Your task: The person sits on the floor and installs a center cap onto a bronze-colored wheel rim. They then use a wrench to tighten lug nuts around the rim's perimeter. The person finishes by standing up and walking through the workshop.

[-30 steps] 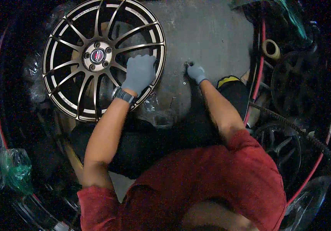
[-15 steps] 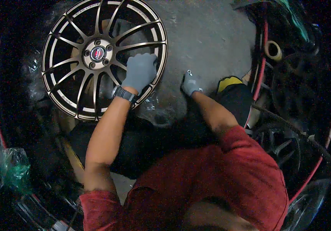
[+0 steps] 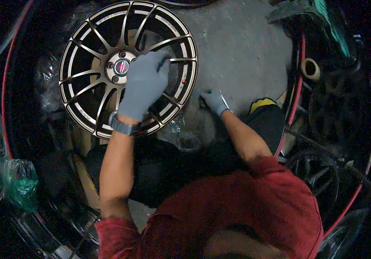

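Note:
A bronze multi-spoke wheel rim (image 3: 188, 48), with a dark red centre cap (image 3: 121, 67) on its hub, lies face up ahead of me on the left. My left hand (image 3: 144, 84), in a grey glove with a watch at the wrist, is over the spokes right of the hub. Its fingers are curled; what they hold, if anything, is hidden. A small red spot (image 3: 183, 81) shows on the rim's right side. My right hand (image 3: 213, 101), also gloved, is closed around a thin silver tool (image 3: 224, 100) with a ring end, beside the wheel and apart from it.
Grey floor (image 3: 246, 52) stretches right of the wheel. A roll of tape (image 3: 310, 69) sits on the right, beyond a red curved edge (image 3: 298, 86). Dark wheels (image 3: 319, 172) stand at the lower right. Green-tinted clear plastic (image 3: 21, 183) lies at the left.
My left hand has moved from the wheel's right edge toward its hub, uncovering the red spot. The silver tool has turned in my right hand. The whole view has shifted slightly.

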The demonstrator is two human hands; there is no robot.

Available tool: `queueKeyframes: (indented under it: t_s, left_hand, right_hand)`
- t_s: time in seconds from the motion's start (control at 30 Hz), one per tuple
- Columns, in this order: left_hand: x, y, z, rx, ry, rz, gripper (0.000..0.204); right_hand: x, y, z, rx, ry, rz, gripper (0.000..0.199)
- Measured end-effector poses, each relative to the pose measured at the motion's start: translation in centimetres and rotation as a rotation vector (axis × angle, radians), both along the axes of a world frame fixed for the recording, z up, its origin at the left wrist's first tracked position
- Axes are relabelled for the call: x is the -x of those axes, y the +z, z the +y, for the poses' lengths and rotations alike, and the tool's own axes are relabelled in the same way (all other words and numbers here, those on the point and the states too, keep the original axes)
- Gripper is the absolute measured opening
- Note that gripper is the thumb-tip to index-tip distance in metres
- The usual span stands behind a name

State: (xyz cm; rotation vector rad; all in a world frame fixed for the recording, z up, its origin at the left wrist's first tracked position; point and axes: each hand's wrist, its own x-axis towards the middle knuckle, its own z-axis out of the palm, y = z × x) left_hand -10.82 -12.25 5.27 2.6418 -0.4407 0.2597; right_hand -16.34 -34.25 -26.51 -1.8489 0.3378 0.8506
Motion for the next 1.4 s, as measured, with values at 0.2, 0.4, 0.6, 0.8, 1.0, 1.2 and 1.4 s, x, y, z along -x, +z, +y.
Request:
queueKeyframes:
  t_s: [0.2,0.4,0.6,0.8,1.0,1.2,1.4]
  left_hand:
    - [0.3,7.4,2.3,0.134,0.172,0.136,0.025]
    - [2.6,9.0,3.0,0.04,0.135,0.056,0.023]
    - [4.7,7.7,2.8,-0.071,0.022,-0.105,0.019]
    - [4.8,7.2,2.5,-0.098,0.042,0.098,0.017]
    - [5.1,7.1,2.9,-0.053,0.049,0.039,0.015]
    - [5.1,7.2,3.3,-0.03,0.077,0.019,0.016]
    - [5.2,7.1,3.7,-0.038,0.074,0.026,0.018]
  right_hand:
    - [-2.0,6.7,3.9,-0.658,-0.163,-0.326,0.026]
    - [-1.3,10.0,3.6,-0.78,-0.088,-0.391,0.028]
    - [-1.7,6.8,4.8,-1.417,-0.553,0.408,0.035]
    - [-1.5,5.4,4.2,-1.558,-0.561,0.492,0.037]
    - [-1.6,3.9,4.2,-1.694,-0.516,0.494,0.04]
    - [-1.2,3.2,4.1,-1.749,-0.5,0.551,0.042]
    - [-0.9,3.0,5.1,-1.238,-0.68,0.484,0.042]
